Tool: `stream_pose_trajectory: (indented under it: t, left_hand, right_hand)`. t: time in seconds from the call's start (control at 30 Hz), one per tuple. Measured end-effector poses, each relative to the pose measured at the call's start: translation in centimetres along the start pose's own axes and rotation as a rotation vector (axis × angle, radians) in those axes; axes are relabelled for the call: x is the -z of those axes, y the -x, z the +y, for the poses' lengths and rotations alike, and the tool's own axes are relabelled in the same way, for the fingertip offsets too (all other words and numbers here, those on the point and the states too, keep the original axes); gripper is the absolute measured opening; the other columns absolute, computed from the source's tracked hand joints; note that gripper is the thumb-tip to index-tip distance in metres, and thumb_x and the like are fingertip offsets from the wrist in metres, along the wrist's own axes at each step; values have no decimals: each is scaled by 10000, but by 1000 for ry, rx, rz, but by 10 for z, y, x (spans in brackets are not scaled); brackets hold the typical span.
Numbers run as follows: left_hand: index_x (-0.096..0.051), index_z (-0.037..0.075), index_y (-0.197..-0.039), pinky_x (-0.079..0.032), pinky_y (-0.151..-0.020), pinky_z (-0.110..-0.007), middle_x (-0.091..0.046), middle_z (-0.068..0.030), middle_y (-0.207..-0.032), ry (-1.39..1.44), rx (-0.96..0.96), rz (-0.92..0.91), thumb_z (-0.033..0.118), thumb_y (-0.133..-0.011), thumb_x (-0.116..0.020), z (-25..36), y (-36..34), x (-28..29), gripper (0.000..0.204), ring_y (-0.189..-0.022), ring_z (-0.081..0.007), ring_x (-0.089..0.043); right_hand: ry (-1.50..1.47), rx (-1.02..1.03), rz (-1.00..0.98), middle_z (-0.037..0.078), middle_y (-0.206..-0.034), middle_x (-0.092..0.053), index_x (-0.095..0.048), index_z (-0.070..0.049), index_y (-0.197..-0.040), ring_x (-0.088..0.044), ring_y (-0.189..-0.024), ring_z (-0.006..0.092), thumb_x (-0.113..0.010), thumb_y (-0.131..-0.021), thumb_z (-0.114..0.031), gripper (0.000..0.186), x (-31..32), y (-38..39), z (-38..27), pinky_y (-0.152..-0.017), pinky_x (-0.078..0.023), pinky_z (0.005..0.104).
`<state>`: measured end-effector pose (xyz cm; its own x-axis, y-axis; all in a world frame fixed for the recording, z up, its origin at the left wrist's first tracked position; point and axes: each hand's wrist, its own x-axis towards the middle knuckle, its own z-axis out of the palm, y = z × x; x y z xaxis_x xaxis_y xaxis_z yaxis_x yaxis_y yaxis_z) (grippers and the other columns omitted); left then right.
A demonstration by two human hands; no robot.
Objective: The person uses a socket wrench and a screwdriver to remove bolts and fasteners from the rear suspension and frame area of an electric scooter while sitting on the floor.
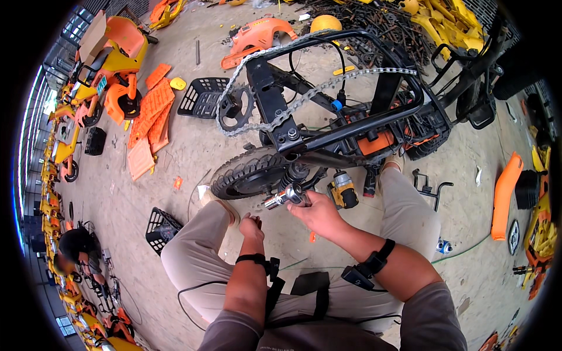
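Right grip (321, 216): 1 ratchet (294, 193) | left grip (252, 226): 1 tyre (233, 167) nearby

Black device (358, 276) strapped to the right forearm (404, 270): one small pale character on its casing. Dark shirt (432, 316), chest, at the lower edge: line of fine whitish print, too small to read. Yellow-and-orange moped (126, 57), upper left: green-and-white label (102, 85) on its side, lettering unclear. Orange body panel (266, 36) on the floor (486, 275), top: short row of yellowish marks, illegible. Blue-and-white can (444, 247) near the right trouser leg (407, 216): printed wrap, wording indistinct.
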<state>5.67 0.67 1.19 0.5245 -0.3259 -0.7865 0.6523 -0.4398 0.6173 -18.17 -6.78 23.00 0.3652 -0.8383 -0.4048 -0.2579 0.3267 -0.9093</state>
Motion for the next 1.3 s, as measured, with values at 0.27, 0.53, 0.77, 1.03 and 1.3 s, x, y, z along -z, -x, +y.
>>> stream_pose_trajectory:
  t: [0.27,0.53,0.77,1.03,1.3]
  left_hand:
    - [-405,70,-1317,-444,-810,-389,-606,-75,-944,-5,117,-148,8,-817,-363,-1,11,-20,506,-907,-216,-600]
    - [-509,-10,-1137,-444,-520,-254,-490,-47,-720,195,-69,167,-9,-810,-357,4,6,-5,361,-576,-151,-474]
    - [-444,68,-1259,-476,-757,-361,-594,-104,-1001,-43,48,-100,-6,-839,-333,0,8,-23,440,-875,-217,-592]
    - [-461,21,-1211,-411,-872,-371,-585,-95,-1075,-195,-151,-122,-34,-789,-362,-6,11,-18,437,-1016,-214,-560]
    - [-406,59,-1252,-447,-756,-360,-574,-117,-1009,-52,-63,-51,-68,-745,-396,5,15,-27,523,-863,-215,-568]
  right_hand:
    - [-35,10,9,64,-767,-637,-606,-10,-857,-569,-671,136,-681,-785,-255,266,-2,0,-2,-624,-450,288]
    - [16,-2,9,75,-783,-641,-608,-13,-863,-580,-685,152,-680,-781,-257,267,1,-2,6,-633,-454,296]
    - [-33,-5,-15,-7,-742,-592,-610,-15,-863,-497,-651,59,-689,-803,-226,233,-2,-1,-4,-580,-417,240]
    - [13,21,1,-13,-728,-587,-617,-18,-857,-490,-640,56,-688,-802,-221,222,-2,-4,5,-567,-410,237]
    - [36,14,15,-14,-715,-584,-611,-15,-842,-479,-621,56,-689,-796,-222,226,-3,-5,6,-558,-406,237]
